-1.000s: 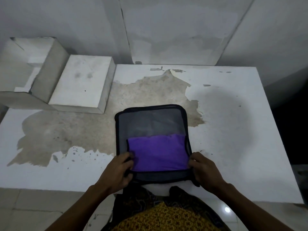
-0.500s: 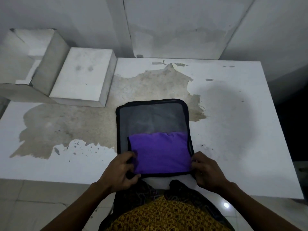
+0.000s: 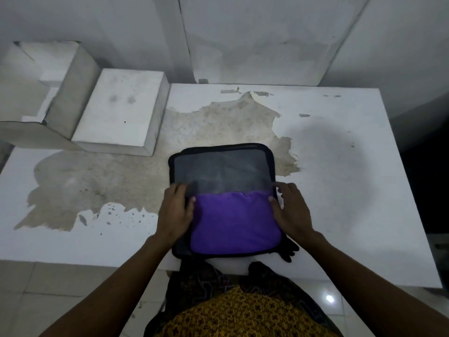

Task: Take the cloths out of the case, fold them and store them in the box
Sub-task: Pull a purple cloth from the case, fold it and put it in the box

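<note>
- We are finding no brand, label or readable writing on anything in view.
- The black zip case (image 3: pixel 222 166) with a grey mesh lid is lying flat at the lower centre of the frame, at the near edge of the table (image 3: pixel 340 190); a folded purple cloth (image 3: pixel 233 224) is filling its near half.
- Our left hand (image 3: pixel 175 212) is lying on the case's left side, fingers curled at the mesh edge with the thumb against the cloth; we cannot tell whether it is really pinching the mesh.
- Our right hand (image 3: pixel 290 210) is mirroring it on the right side, fingers bent onto the edge of the cloth and the case rim.
- The white table is showing a big brownish patch of peeled paint.
- A white open box (image 3: pixel 60 93) and its flat lid (image 3: pixel 124 108) are sitting in the upper left of the frame, against stained white walls; pale floor tiles are showing below.
</note>
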